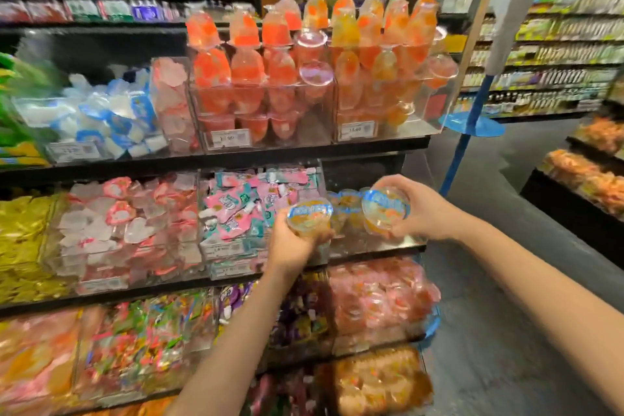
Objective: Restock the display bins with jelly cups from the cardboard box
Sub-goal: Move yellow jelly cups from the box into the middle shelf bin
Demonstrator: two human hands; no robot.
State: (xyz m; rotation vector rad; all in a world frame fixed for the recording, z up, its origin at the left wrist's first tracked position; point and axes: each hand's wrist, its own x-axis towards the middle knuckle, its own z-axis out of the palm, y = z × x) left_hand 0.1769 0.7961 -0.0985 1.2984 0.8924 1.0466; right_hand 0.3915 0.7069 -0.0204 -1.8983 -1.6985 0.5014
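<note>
Cups (309, 217) (385, 209) gripped in both hands' fingers (401, 230).

Glossy clear-plastic jelly cups (309, 217), bins (371, 240)

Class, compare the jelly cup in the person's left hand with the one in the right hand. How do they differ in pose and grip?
The left cup is held from below by the left hand, lid facing up. The right cup is tilted, lid facing left, with the right hand curled round it from the right. The right cup sits nearer the clear bin. Both have blue-rimmed lids and orange contents.
</note>
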